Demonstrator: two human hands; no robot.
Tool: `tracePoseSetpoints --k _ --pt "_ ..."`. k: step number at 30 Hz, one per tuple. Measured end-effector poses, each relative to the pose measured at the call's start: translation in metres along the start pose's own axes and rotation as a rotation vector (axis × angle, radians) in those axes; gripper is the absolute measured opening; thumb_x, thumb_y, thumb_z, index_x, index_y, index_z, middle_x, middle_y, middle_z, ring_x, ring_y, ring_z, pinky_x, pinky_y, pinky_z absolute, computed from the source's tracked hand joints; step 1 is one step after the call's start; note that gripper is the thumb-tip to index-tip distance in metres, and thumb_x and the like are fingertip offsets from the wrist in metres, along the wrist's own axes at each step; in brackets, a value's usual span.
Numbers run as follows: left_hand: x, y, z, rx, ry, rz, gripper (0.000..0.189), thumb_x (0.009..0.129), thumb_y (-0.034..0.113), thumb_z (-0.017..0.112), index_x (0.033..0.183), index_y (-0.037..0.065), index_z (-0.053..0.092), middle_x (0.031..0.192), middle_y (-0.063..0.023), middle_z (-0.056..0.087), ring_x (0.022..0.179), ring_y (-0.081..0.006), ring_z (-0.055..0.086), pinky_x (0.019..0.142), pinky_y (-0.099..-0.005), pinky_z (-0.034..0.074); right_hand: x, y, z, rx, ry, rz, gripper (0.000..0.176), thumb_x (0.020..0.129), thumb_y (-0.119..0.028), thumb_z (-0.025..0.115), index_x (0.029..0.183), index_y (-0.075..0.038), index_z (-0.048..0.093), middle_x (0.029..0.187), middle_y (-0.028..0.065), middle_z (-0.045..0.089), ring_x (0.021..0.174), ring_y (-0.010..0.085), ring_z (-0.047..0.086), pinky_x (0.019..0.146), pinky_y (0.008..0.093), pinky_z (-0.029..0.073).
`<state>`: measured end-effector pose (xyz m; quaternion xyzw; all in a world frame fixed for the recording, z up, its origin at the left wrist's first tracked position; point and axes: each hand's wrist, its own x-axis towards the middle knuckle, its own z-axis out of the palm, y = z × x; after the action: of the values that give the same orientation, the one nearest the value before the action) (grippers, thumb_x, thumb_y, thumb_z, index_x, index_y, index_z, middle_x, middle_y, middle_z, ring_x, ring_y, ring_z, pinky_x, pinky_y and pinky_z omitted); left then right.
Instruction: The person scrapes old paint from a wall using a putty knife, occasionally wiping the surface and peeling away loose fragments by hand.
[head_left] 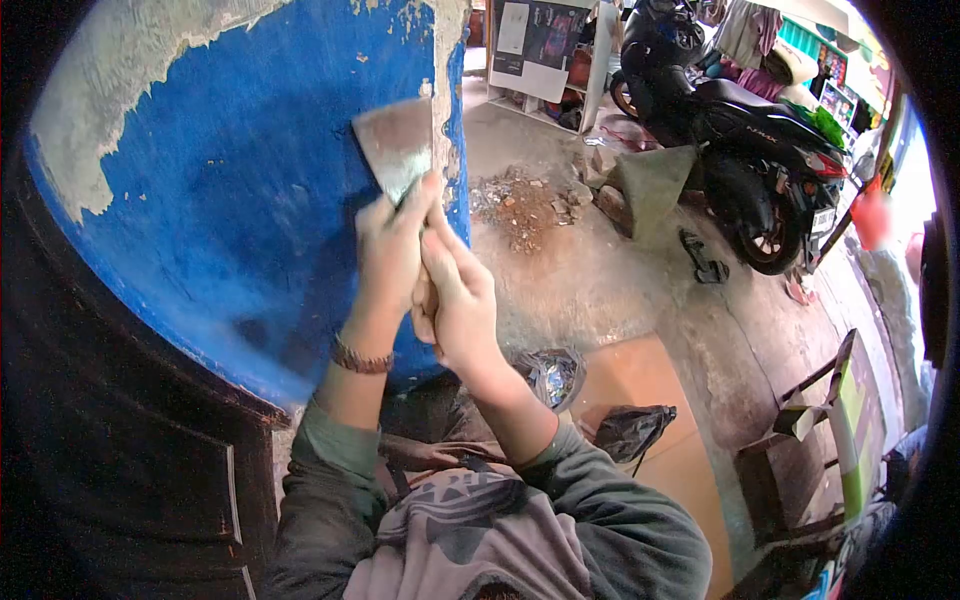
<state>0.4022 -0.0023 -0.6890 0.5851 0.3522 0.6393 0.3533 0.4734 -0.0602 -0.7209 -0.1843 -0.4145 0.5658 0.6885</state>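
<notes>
A wide, flat-bladed paint scraper [396,148] lies against the blue painted wall [250,190], close to the wall's right-hand corner. Around its handle, just below the blade, the fingers of my left hand [388,248] are closed. My right hand [462,298] is closed too, gripping lower down and pressed against the left one. The handle is mostly hidden by my fingers. Along the corner edge and at the upper left, the blue paint is gone and rough grey plaster [75,140] shows.
Rubble [530,208] lies on the floor beyond the corner. A black motorbike [750,130] stands behind it at the upper right. Near my body are a cardboard sheet [640,375], a black plastic bag [632,430] and a dark door [120,430] at left.
</notes>
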Motion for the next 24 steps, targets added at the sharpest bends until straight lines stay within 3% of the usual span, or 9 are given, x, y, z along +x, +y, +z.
tracePoseSetpoints --k 3,8,12,16,18,20,22,24 --pt "0.007 0.028 0.004 -0.014 -0.033 0.015 0.029 0.089 0.024 0.06 0.084 -0.004 0.066 0.069 -0.0015 0.061 0.064 -0.0055 0.049 0.055 -0.0244 0.041 0.004 -0.008 0.011 0.005 0.021 -0.047 0.044 0.099 -0.02 0.044 0.14 -0.006 0.037 0.056 -0.0054 0.04 0.04 0.0026 0.033 0.034 0.0186 0.026" --pt "0.001 -0.002 0.005 -0.053 0.032 0.083 0.03 0.089 0.025 0.061 0.079 -0.003 0.065 0.069 -0.0006 0.06 0.063 -0.0054 0.05 0.056 -0.0249 0.041 -0.004 0.003 -0.002 -0.021 0.011 0.033 0.044 0.098 -0.018 0.042 0.141 -0.009 0.035 0.057 -0.0035 0.044 0.037 0.0042 0.036 0.032 0.0182 0.028" --pt "0.008 0.03 0.007 -0.017 -0.051 -0.081 0.025 0.089 0.025 0.061 0.078 0.002 0.061 0.074 0.0025 0.055 0.065 -0.0039 0.048 0.055 -0.0215 0.038 0.008 -0.021 0.013 0.005 0.021 -0.081 0.042 0.099 -0.02 0.043 0.139 -0.009 0.039 0.055 -0.0049 0.041 0.038 0.0032 0.033 0.033 0.0188 0.027" --pt "0.001 0.008 0.01 -0.061 -0.034 -0.023 0.03 0.089 0.027 0.061 0.076 0.0 0.064 0.067 0.0005 0.058 0.063 -0.0058 0.051 0.056 -0.0245 0.041 -0.002 -0.006 0.003 -0.077 0.024 -0.029 0.044 0.099 -0.021 0.041 0.141 -0.009 0.036 0.058 -0.0022 0.045 0.037 0.005 0.037 0.031 0.0185 0.028" --pt "-0.004 -0.006 0.016 -0.118 0.046 0.139 0.03 0.089 0.028 0.061 0.077 0.0 0.064 0.066 0.0008 0.058 0.063 -0.006 0.051 0.056 -0.0247 0.041 -0.005 -0.001 0.001 0.006 0.066 -0.029 0.042 0.098 -0.019 0.045 0.138 -0.008 0.041 0.057 -0.006 0.042 0.04 0.0021 0.032 0.034 0.0187 0.026" --pt "0.006 -0.009 0.01 -0.175 0.028 0.025 0.026 0.089 0.025 0.061 0.078 0.002 0.064 0.069 0.0003 0.058 0.063 -0.0056 0.05 0.056 -0.0238 0.04 0.0 -0.005 0.002 -0.05 0.071 -0.049 0.042 0.098 -0.019 0.046 0.138 -0.006 0.041 0.059 -0.006 0.044 0.042 0.0018 0.034 0.037 0.0178 0.027" --pt "0.013 0.025 0.008 -0.1 -0.067 -0.115 0.02 0.089 0.021 0.061 0.079 0.004 0.063 0.073 -0.0002 0.059 0.065 -0.0048 0.05 0.056 -0.0222 0.039 0.006 -0.017 0.01 -0.06 0.035 -0.1 0.041 0.098 -0.019 0.047 0.136 -0.005 0.043 0.06 -0.0058 0.045 0.044 0.0018 0.036 0.039 0.018 0.028" --pt "0.014 0.022 0.006 -0.154 -0.086 -0.153 0.018 0.088 0.019 0.062 0.076 0.006 0.062 0.075 -0.0008 0.058 0.066 -0.0043 0.05 0.056 -0.0211 0.039 0.009 -0.017 0.014 -0.054 0.05 -0.135 0.041 0.098 -0.018 0.046 0.136 -0.004 0.043 0.061 -0.0058 0.045 0.047 0.0018 0.037 0.042 0.0186 0.03"
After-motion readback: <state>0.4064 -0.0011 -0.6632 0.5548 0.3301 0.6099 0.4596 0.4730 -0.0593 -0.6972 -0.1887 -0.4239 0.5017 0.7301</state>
